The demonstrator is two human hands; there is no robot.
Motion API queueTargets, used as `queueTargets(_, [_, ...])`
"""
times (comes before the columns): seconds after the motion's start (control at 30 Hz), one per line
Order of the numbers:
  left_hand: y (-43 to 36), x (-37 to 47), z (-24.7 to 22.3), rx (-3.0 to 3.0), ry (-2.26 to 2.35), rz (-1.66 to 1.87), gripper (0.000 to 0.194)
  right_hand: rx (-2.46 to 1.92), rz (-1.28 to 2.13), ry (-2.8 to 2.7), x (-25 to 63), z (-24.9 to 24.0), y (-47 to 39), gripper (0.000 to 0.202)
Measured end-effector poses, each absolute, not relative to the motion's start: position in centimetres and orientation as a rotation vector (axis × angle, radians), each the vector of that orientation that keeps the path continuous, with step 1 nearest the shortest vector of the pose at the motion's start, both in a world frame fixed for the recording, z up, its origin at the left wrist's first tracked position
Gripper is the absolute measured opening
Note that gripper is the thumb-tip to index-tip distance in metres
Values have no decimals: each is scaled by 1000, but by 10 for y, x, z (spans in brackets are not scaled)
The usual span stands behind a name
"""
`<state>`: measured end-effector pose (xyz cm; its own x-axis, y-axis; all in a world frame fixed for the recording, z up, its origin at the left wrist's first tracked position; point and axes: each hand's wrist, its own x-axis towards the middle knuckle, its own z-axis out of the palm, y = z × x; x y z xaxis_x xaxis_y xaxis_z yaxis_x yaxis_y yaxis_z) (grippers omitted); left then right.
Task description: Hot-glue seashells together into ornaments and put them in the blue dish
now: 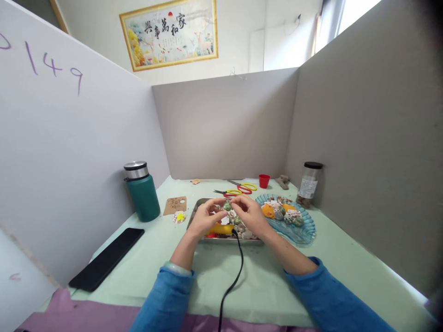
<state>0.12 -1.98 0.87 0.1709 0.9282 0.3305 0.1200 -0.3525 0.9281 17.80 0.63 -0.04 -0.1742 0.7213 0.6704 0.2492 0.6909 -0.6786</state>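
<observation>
In the head view, a small green-and-white seashell (227, 205) is between the fingertips of my two hands, above a metal tray (224, 241). My left hand (207, 216) grips it from the left, thumb and fingers curved. From the right, my right hand (252, 215) pinches at it. Under the hands the tray holds several shells and stones (238, 222), partly hidden by my fingers. Across its near side lies a yellow-handled tool (221, 229), its front end hidden, with a black cord (238, 272) running toward me.
A scalloped blue plate (294, 234) with shells stands right of the tray. Two pairs of scissors (238, 188) and a red cup (264, 181) lie behind. At left are a green bottle (142, 193), a black phone (107, 258) and a brown card (175, 205); far right, a jar (309, 184).
</observation>
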Motion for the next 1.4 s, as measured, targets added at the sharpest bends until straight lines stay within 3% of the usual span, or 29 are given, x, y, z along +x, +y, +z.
queueTargets(0.3, [-20, 1, 7, 1632, 938, 1288, 42, -750, 726, -1737, 173, 1, 1, 17])
queueTargets(0.63, [-20, -1, 10, 1438, 847, 1339, 41, -663, 345, -1754, 177, -1, -1, 16])
queueTargets(1.1, [-22, 2, 10, 1483, 914, 1188, 41, -525, 134, -1887, 177, 0, -6, 12])
queueTargets(1.4, [-21, 3, 10, 1574, 972, 1294, 42, -762, 393, -1785, 174, -1, -1, 10])
